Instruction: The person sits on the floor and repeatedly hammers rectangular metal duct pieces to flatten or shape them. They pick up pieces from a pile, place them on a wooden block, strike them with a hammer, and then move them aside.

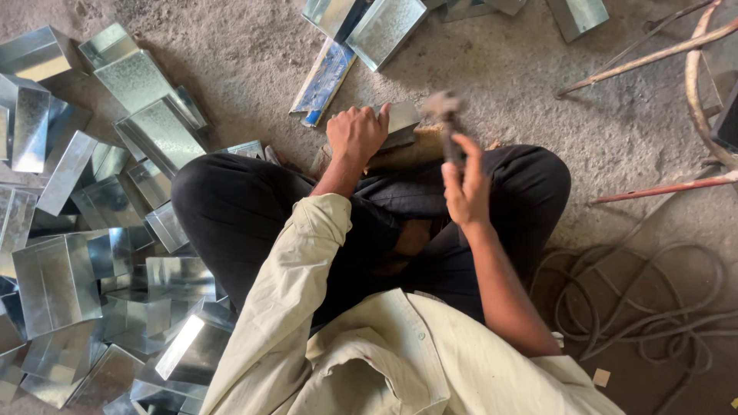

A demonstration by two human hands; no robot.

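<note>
— Head view puts the person cross-legged on the concrete floor (231, 69); why does the left hand (356, 134) sit so far forward?

— It presses down on a small folded sheet-metal piece (401, 123) that lies on a block (415, 150) just past the knees. Its grip is clenched over the near edge, likely to keep the piece from skidding under a blow.

— And the right hand (466, 188)?

— Its grip is closed around the handle of a hammer (448, 123), whose head is blurred just above and beside the piece, touching nothing that can be made out. The raised wrist suggests a swing.

— Why the heap on the left?

— Galvanised boxes (84, 253) lie piled within arm's reach of the left side, some tilted, some nested. More boxes (369, 23) lie ahead, with a blue-edged strip (323, 81) near the left hand.

— On the right?

— A coiled cable (638, 300) and rusty bars (653, 54), well apart from the work.
</note>
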